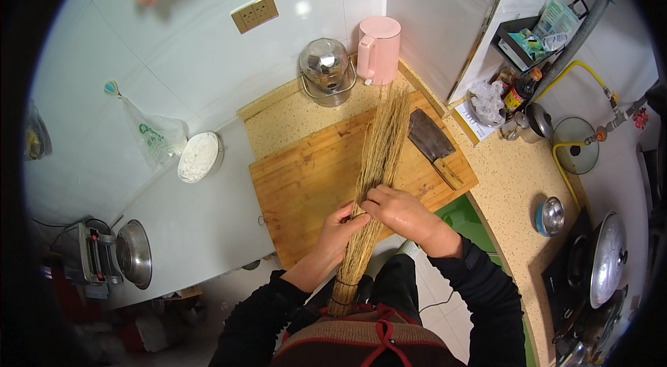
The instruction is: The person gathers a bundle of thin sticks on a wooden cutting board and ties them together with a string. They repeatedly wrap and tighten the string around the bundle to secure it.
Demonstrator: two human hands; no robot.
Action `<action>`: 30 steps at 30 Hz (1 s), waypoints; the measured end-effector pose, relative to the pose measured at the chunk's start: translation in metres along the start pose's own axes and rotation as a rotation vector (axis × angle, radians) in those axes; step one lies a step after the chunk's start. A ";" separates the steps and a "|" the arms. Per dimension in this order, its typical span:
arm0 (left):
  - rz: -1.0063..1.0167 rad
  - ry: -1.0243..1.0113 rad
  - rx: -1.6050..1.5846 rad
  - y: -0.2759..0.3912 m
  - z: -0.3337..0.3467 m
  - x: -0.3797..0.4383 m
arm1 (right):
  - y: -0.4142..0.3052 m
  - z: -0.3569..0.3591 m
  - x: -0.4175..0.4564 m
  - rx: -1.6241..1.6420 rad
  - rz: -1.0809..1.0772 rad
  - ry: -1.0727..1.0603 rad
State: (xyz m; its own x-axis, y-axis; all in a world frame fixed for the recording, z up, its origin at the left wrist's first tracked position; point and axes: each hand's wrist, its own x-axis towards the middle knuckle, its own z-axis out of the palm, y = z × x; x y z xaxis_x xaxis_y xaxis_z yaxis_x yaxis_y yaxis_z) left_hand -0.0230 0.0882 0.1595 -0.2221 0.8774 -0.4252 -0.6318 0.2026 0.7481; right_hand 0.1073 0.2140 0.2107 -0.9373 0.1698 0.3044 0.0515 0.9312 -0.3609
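A long bundle of dry straw-like stalks (383,148), like a straw brush, slants from my waist up over a wooden cutting board (307,174). Dark bands bind its lower end, close to my apron. My left hand (341,231) grips the bundle around its middle, thumb on top. Just above, my right hand (401,211) has its bent fingers closed on the stalks; what lies under the fingertips is hidden. A cleaver (430,135) with a wooden handle lies on the board, right of the stalks.
Behind the board stand a pink electric kettle (379,49) and a glass-domed metal pot (328,73). A bowl of white powder (199,157) and a steel basin (134,254) are at left. A small metal bowl (550,216) and a lidded wok (608,260) stand at right.
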 end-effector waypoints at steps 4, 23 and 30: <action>-0.006 0.014 0.017 -0.002 -0.001 0.000 | 0.001 0.009 0.000 0.110 0.089 0.105; -0.178 -0.076 -0.192 0.019 -0.017 0.004 | 0.116 0.113 -0.082 -0.120 0.874 0.212; -0.265 -0.161 -0.207 0.010 -0.029 0.020 | 0.079 0.085 -0.046 0.699 0.810 0.562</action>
State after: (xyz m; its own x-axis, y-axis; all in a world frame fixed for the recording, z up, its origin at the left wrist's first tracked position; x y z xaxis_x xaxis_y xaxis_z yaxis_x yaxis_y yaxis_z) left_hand -0.0549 0.0946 0.1436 0.0792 0.8668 -0.4924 -0.7924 0.3544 0.4965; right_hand 0.1254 0.2521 0.0937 -0.4297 0.9017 0.0478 0.1941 0.1439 -0.9704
